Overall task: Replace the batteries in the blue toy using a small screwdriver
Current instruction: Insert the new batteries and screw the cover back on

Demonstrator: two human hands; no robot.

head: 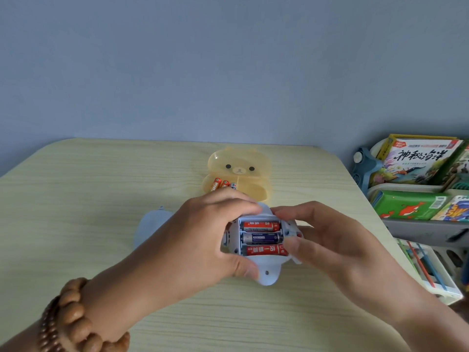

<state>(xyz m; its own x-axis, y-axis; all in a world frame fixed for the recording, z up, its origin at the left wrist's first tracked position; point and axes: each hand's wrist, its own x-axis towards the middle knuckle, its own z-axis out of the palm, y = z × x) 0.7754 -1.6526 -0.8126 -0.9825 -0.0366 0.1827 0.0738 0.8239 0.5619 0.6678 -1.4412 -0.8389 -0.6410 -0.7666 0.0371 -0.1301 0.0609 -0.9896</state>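
Nearest, at seven o'clock, a bracelet of round wooden beads [63,318] circles the left wrist. Above it the left hand [203,240] clamps the blue toy [267,274] from its nine o'clock side, thumb pressed on the near edge and fingers curled over the far rim, probably to keep the shell steady with the open bay facing up. The right hand [327,240] comes in from three o'clock, thumb and forefinger pinching the toy's right end, the thumb tip just at the end of the nearest cell; it looks placed to pry or seat a battery, though I cannot tell which.

The toy sits at the centre of the pale wood-grain table [76,199], smooth matte plastic with a rounded tab and a small screw hole at six o'clock. Its cover is off. Three cylindrical batteries [261,238] lie side by side in the bay: glossy red, dark blue, red.

At ten o'clock of the toy lies a pale blue flat piece [152,222], possibly the cover. No screwdriver is visible.

Farther, at twelve o'clock, a translucent amber bear-faced case [238,168] stands open, holding spare batteries [223,184] within easy reach. At two o'clock, shelves of glossy children's books [416,161].
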